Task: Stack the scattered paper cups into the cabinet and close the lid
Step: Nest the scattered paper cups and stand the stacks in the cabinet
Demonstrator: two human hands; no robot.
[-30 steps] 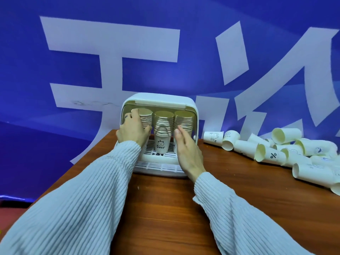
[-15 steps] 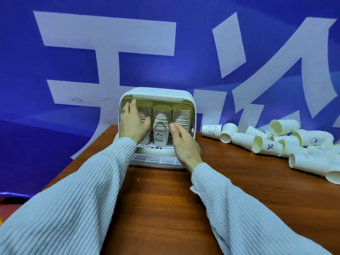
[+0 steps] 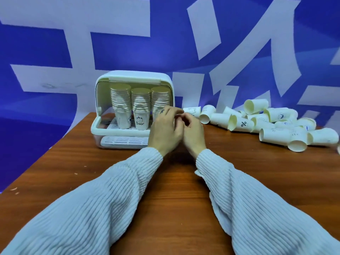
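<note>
Cabinet: we see the white plastic cabinet (image 3: 103,100) at the back left of the table, its rounded shell open toward us and its lid (image 3: 134,79) rolled up under the top.
Stacks inside: we count three stacks (image 3: 140,107) of nested paper cups standing upside down on the slatted white rack (image 3: 114,124), long axes vertical, flat tan bases up and rims down; the middle bottom cup reads "Bear".
Drip tray: a ribbed white tray (image 3: 123,141) sticks out from the clear base toward us.
Scattered cups: the loose paper cups (image 3: 276,124) lie on their sides in a heap at the right of the table, well apart from the cabinet; their long axes run mostly flat along the wood, mouths facing various ways, several toward us and to the left. One bears a "%" mark (image 3: 243,123).
Materials: the cups are thin cream paper, tapered cylinders with rolled rims; the table (image 3: 165,190) is reddish-brown wood grain.
Left hand (image 3: 165,129): in front of the cabinet's right corner, fingers loosely curled and holding nothing that we can see.
Right hand (image 3: 193,133): just beside the left, touching it, fingers curled inward, also empty as far as we can tell.
Sleeves: both arms wear pale ribbed knit (image 3: 110,199).
Backdrop: a blue banner (image 3: 184,52) with large white strokes.
</note>
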